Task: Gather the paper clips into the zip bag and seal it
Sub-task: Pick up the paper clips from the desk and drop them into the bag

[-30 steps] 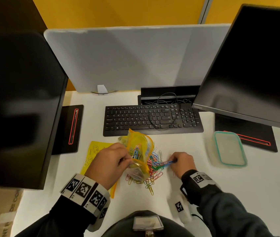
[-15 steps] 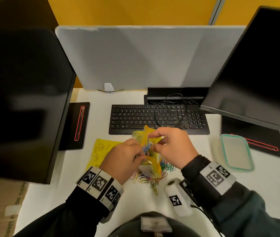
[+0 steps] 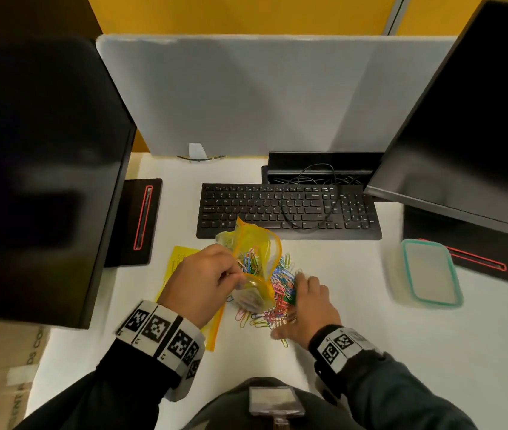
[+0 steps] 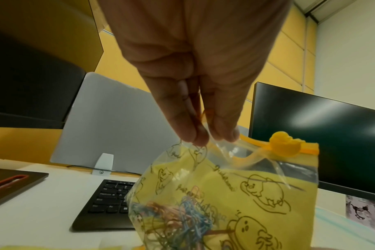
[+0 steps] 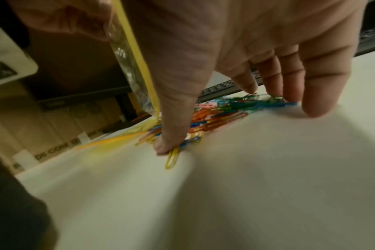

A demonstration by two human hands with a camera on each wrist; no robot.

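The zip bag (image 3: 257, 259) stands before the keyboard (image 3: 288, 211), paper clips (image 3: 280, 293) at its right.

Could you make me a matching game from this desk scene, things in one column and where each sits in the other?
Things:
1. zip bag
2. loose paper clips
3. keyboard
4. lidded container

Places:
A. under the right hand's spread fingers
B. by the right monitor's base
C. pinched by the left hand
D. behind the clip pile

Pairs: 1-C, 2-A, 3-D, 4-B
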